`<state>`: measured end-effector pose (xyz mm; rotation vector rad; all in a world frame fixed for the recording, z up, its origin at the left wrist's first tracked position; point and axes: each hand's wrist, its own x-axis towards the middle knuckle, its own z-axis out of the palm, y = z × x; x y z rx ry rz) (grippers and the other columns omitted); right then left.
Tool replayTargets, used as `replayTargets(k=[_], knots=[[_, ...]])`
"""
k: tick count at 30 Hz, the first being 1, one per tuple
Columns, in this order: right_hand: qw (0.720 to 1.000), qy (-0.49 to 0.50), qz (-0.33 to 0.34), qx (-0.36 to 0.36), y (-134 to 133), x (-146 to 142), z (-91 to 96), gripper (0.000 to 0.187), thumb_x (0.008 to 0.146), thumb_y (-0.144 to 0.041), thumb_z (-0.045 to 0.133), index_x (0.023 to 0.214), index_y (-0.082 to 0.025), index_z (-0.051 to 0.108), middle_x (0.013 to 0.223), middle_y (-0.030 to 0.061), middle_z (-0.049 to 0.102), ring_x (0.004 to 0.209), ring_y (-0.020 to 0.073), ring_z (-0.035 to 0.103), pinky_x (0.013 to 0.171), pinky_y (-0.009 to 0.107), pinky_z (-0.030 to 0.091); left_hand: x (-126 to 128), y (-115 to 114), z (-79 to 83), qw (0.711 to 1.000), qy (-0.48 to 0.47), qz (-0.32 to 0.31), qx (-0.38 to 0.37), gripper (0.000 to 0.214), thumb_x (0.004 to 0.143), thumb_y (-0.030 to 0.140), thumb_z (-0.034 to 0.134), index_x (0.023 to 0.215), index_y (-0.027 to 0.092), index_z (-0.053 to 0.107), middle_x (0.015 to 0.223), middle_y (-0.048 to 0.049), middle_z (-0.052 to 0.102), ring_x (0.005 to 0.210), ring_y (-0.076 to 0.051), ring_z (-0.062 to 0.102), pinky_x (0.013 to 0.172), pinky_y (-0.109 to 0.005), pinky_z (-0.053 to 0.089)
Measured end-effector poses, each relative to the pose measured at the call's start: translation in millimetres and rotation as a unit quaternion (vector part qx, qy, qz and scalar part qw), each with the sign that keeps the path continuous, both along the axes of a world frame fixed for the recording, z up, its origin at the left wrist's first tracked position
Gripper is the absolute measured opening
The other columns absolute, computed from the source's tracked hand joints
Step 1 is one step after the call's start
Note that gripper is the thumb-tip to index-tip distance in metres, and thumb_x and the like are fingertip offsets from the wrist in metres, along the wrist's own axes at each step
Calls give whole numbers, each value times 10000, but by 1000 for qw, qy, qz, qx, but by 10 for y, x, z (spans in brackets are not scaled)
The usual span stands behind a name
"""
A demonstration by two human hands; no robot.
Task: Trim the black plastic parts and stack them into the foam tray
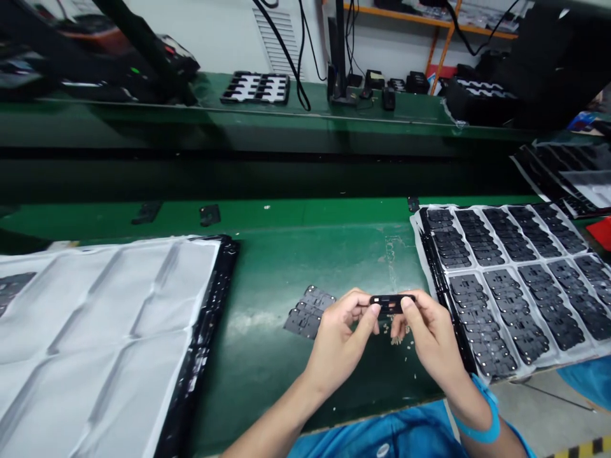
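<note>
A small flat black plastic part [392, 304] with cut-outs is held edge-up between my two hands, above the green bench. My left hand [342, 331] pinches its left end between thumb and fingers. At the other end my right hand [426, 327], with a blue band on the wrist, grips it the same way. Several similar dark plates [308, 312] lie overlapping on the bench just left of my left hand. Tiny pale bits [397, 340] are scattered on the bench under my right hand.
At right, a white-lined tray [446, 275] bears rows of black parts. At left stands a stack topped by a white-lined tray [143, 362]. Loose dark pieces [209, 215] lie along the bench's back strip. A raised green ledge [305, 105] runs behind, with hanging cables [286, 54] above.
</note>
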<state>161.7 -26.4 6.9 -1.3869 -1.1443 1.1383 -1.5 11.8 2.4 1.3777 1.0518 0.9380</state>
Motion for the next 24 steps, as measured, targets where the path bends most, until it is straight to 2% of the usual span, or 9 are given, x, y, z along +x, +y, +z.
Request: replayTargets(k=[6, 9, 13, 17, 24], knots=[[999, 7, 37, 3, 0, 0, -26, 163, 1020, -346, 585, 1012, -201, 660, 709, -5, 681, 629, 153, 627, 603, 252, 497, -50, 8, 48, 997, -39, -18, -59, 193, 978, 345, 611, 887, 175, 616, 723, 21, 597, 600, -124, 607, 564, -234, 465], [999, -10, 33, 5, -12, -9, 1, 226, 1053, -387, 545, 978, -206, 657, 713, 0, 672, 637, 160, 619, 606, 260, 498, -61, 24, 105, 994, -59, -45, -85, 195, 973, 360, 608, 968, 166, 626, 705, 23, 610, 582, -124, 588, 563, -237, 467], [999, -20, 28, 18, -18, -48, 32, 351, 1085, -458, 503, 862, -213, 619, 677, 6, 670, 612, 168, 642, 603, 269, 518, -32, 60, 121, 994, -69, -18, -78, 258, 969, 416, 614, 890, 171, 632, 682, 41, 549, 508, -93, 497, 489, -219, 380], [997, -34, 56, 35, -23, -68, 69, 356, 1097, -441, 489, 889, -205, 655, 732, 29, 699, 659, 183, 676, 653, 282, 545, -7, 84, 104, 995, -70, 15, -74, 286, 953, 417, 636, 813, 168, 642, 714, 36, 524, 489, -71, 432, 448, -213, 302], [995, -50, 60, 62, -25, -60, 113, 338, 1106, -361, 474, 879, -204, 669, 762, 38, 689, 680, 188, 674, 677, 287, 544, -17, 91, 84, 994, -76, 8, -73, 280, 970, 393, 600, 839, 159, 680, 806, 10, 565, 487, -58, 430, 443, -217, 287]])
